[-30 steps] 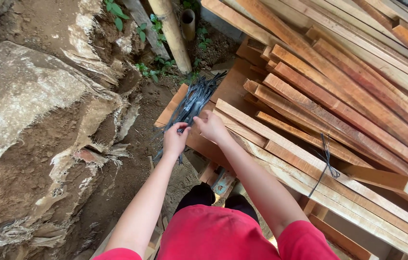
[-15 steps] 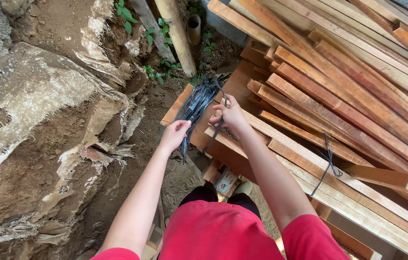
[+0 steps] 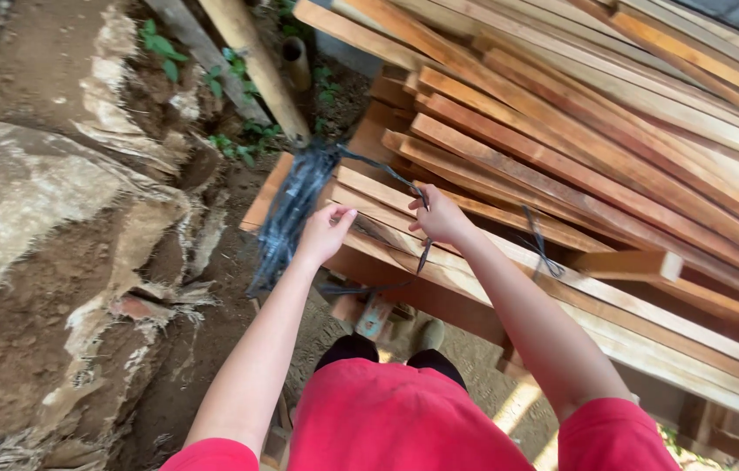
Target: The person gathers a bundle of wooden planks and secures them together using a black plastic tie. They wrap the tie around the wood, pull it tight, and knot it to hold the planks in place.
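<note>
Our right hand (image 3: 439, 218) pinches one wire strand (image 3: 382, 170) partly drawn from the wire bundle (image 3: 286, 218) lying over the stacked planks (image 3: 613, 174), our left hand (image 3: 324, 234) loosely steadying it

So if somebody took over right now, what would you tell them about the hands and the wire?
Left hand: open-fingered, resting against the bundle of dark wire at the plank edge.
Right hand: pinching one wire strand that runs back to the bundle; its free end hangs below the hand.
The bundle lies at the near corner of the stacked wooden planks. Another loose wire sits on the planks to the right.
Done: one strand is partly drawn out. Left: it is not yet free of the bundle.
</note>
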